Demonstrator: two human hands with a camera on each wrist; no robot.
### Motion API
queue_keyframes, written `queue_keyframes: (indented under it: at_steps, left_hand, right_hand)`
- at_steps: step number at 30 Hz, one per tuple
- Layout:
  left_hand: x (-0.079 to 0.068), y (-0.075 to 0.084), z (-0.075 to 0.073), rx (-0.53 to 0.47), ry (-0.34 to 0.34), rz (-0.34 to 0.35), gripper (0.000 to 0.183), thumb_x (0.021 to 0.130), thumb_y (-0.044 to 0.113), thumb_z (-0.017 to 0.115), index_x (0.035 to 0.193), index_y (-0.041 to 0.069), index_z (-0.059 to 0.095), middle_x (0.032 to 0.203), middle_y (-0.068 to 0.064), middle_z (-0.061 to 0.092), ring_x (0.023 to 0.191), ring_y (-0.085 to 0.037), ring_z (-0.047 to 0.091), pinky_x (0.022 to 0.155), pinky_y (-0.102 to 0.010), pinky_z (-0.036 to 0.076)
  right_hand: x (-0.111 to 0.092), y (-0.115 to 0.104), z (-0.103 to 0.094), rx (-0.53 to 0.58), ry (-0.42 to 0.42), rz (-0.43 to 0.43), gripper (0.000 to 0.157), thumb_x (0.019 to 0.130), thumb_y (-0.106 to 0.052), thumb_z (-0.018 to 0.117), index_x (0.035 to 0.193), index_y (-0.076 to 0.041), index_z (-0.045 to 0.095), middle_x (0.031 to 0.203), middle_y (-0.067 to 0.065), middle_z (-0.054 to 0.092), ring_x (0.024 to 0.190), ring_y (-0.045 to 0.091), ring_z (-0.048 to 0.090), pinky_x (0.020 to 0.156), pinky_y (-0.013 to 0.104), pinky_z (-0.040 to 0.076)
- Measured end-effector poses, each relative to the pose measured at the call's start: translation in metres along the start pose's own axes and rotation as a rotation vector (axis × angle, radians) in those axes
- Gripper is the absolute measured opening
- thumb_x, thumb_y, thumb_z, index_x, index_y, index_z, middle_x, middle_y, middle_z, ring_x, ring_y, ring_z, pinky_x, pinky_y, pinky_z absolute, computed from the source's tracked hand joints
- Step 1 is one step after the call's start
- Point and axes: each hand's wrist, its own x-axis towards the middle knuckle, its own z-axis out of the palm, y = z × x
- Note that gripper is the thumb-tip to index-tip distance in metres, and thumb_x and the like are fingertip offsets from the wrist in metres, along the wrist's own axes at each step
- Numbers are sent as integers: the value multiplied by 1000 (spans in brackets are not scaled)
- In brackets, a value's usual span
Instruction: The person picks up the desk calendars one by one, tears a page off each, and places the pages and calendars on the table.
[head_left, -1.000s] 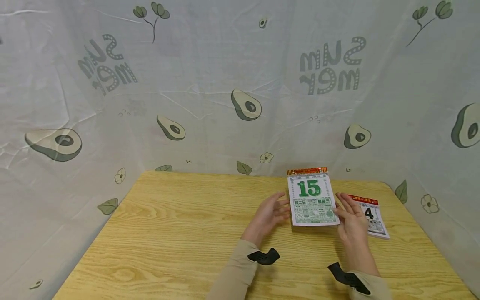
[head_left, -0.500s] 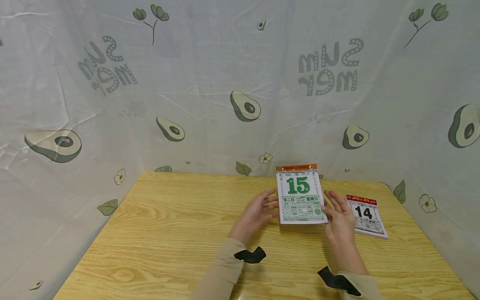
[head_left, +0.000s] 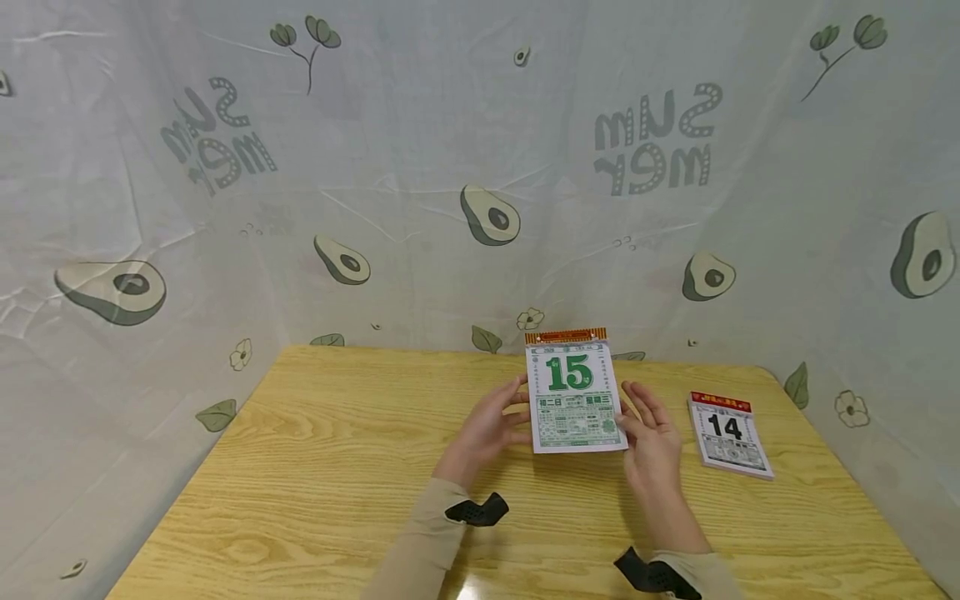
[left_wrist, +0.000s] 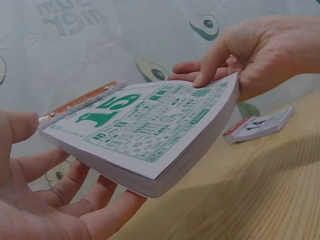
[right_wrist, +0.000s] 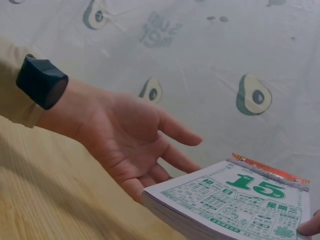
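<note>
A thick tear-off calendar (head_left: 576,396) with a green 15 and a red-and-gold top strip is held tilted above the table. My right hand (head_left: 654,442) pinches its lower right edge, thumb on the front sheet and the other fingers behind. At the calendar's left side, my left hand (head_left: 486,429) has its fingers spread along and under the edge, as the left wrist view shows; its thumb stands off the page. To the right, a smaller tear-off calendar (head_left: 729,437) with a black 14 and a red header lies flat.
The wood-grain table (head_left: 337,467) stretches out on both sides of the hands. Behind it hangs a pale curtain (head_left: 405,167) printed with avocados, leaves and mirrored lettering.
Both hands have carried the green 15 calendar leftward. The smaller calendar, partly covered by my right hand before, now shows fully and has not moved on the table.
</note>
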Motion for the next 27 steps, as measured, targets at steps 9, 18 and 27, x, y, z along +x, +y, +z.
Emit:
queue_keyframes:
  at_steps: [9, 18, 27]
  left_hand:
    - [-9, 17, -21, 121, -36, -10, 46, 101, 37, 50, 142, 15, 46, 123, -11, 54, 94, -21, 65, 76, -43, 57]
    - [-8, 23, -37, 198, -37, 6, 31, 100, 22, 55, 130, 14, 49, 110, -3, 67, 91, -23, 69, 70, -39, 58]
    - [-9, 18, -54, 193, -84, 9, 22, 102, 17, 50, 123, 13, 46, 98, -3, 71, 84, -21, 70, 67, -38, 56]
  right_hand:
    - [-10, 14, 9, -35, -28, -33, 55, 89, 22, 45, 131, -12, 55, 128, -5, 59, 112, 16, 52, 82, 17, 52]
    - [-15, 29, 16, -84, -54, -67, 52, 90, 18, 47, 134, -9, 52, 138, 1, 54, 110, 13, 54, 81, 17, 52]
    - [-21, 45, 16, -151, -100, -85, 51, 92, 16, 49, 139, -3, 46, 132, -4, 57, 111, 11, 54, 83, 17, 51]
